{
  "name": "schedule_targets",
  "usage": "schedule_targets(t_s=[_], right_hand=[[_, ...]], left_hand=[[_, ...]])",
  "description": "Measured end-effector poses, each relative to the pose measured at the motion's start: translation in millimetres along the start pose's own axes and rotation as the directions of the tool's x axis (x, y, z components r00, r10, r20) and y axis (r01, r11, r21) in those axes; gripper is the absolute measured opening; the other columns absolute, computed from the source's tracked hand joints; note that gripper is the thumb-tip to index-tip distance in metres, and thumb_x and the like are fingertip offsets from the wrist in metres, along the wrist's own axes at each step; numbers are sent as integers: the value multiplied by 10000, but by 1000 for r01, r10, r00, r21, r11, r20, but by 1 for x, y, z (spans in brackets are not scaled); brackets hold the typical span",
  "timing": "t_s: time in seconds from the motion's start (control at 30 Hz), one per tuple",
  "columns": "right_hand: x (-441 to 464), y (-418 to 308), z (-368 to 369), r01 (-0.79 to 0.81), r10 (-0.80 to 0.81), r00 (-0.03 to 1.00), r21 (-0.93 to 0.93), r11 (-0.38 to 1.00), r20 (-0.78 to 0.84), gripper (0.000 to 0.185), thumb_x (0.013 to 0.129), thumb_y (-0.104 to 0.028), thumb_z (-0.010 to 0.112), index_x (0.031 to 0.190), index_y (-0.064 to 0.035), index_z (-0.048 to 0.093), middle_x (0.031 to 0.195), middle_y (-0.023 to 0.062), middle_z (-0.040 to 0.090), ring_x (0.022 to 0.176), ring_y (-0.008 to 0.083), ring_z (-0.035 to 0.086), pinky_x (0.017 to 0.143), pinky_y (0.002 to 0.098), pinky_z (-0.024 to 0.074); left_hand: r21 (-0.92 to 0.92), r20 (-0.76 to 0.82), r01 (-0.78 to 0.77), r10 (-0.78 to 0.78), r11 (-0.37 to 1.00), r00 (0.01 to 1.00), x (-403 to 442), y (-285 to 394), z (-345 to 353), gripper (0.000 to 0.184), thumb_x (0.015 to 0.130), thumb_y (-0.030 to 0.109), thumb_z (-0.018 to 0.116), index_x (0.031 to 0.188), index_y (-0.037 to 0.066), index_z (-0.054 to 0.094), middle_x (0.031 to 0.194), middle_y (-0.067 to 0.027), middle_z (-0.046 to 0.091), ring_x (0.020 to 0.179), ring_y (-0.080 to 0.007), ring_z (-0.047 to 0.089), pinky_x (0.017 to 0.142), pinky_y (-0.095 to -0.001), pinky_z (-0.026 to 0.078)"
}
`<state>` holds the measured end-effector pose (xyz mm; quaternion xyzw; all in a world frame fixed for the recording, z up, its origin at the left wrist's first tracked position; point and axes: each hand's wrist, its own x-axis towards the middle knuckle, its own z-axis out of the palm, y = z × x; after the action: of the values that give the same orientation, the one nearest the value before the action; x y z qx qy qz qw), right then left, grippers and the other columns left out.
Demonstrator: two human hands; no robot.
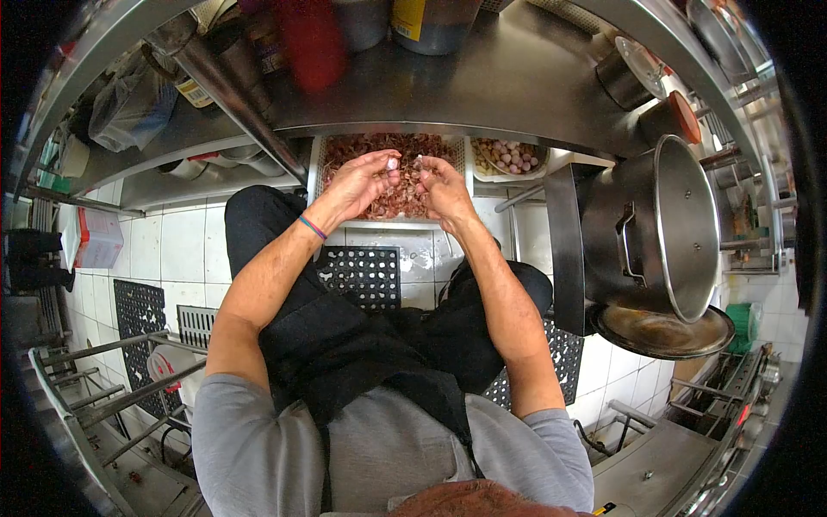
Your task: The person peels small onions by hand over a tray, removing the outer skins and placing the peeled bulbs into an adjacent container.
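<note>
My left hand (363, 183) pinches a small pinkish-white shallot (393, 164) between thumb and fingertips. Close beside it, my right hand (444, 191) is closed, with its thumb and finger pressed together; what it holds is too small to make out. Both hands are above a white crate (469, 172) filled with reddish-brown shallots and loose papery skins (392, 202). Just right of the crate, a white tub (500, 177) contains peeled shallots (515, 158), pale and purplish.
A steel shelf (517, 95) runs over the crate's far side. To the right stands a large steel pot (655, 228), with a round, stained metal lid (668, 332) near it. Black perforated mats (362, 276) lie on the white-tiled floor. A metal rack (112, 396) stands at the left.
</note>
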<state>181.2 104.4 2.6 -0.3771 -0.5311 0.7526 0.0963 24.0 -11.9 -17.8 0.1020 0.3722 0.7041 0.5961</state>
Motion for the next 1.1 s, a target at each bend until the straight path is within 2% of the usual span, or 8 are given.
schedule_targets(t_s=[0.07,0.17,0.47,0.7,0.77,0.87,1.07,1.1], right_hand=[[-3,0,3,54,-51,998,-72,996,44,576,941,-153,565,1443,-149,283,788,72,575,408,38,338,315,217,233],[-20,-14,17,38,-29,993,-77,996,111,642,929,-137,581,1477,-149,246,774,58,581,413,37,356,317,209,234],[-10,1,14,86,-74,968,-41,995,239,500,921,-108,586,1391,-121,418,732,25,576,417,28,372,326,209,226],[-8,3,15,82,-73,977,-37,996,201,424,926,-120,585,1338,-119,487,738,23,579,413,29,368,328,203,226],[-11,-1,17,69,-60,979,-41,997,195,409,927,-126,585,1328,-113,499,740,23,580,412,28,367,325,200,228],[-8,-2,13,75,-82,960,36,997,267,393,931,-132,580,1316,-101,509,731,25,581,415,24,367,322,193,236],[-10,-1,15,101,-94,975,-23,995,203,364,937,-127,573,1296,-82,536,748,19,584,431,15,397,322,189,273],[-5,5,15,161,-150,974,-51,986,171,357,938,-122,569,1292,-86,544,742,19,588,427,16,391,322,191,269]], left_hand=[[-8,-10,3,-3,1000,1000,1,0,-2,285,962,105,518,1207,-40,523,1026,-84,601,904,-161,597,822,-275,525],[7,-45,0,0,1000,999,0,0,-1,274,957,101,524,1193,-37,532,1033,-89,602,911,-163,597,825,-281,526],[19,-12,19,-18,1000,1000,-1,-1,1,284,942,58,527,1212,-22,493,1065,-98,592,952,-174,594,832,-294,525],[1,-36,43,-43,999,998,-1,1,1,229,944,67,525,1160,-10,515,1032,-96,596,932,-181,600,813,-302,533],[-53,0,62,-62,997,998,-1,-1,-1,205,949,79,521,1130,-16,531,1006,-96,602,911,-186,608,805,-304,537],[-94,20,88,-87,992,996,-2,-2,-2,179,956,96,515,1082,-26,552,974,-98,608,884,-192,618,801,-308,542],[-86,-2,74,-75,994,997,-2,-3,-1,168,955,105,525,1038,-34,566,953,-104,611,879,-195,624,817,-312,548],[-82,1,76,-76,994,997,-1,-4,-2,167,953,105,528,1037,-34,567,950,-104,612,880,-195,624,820,-313,548]])
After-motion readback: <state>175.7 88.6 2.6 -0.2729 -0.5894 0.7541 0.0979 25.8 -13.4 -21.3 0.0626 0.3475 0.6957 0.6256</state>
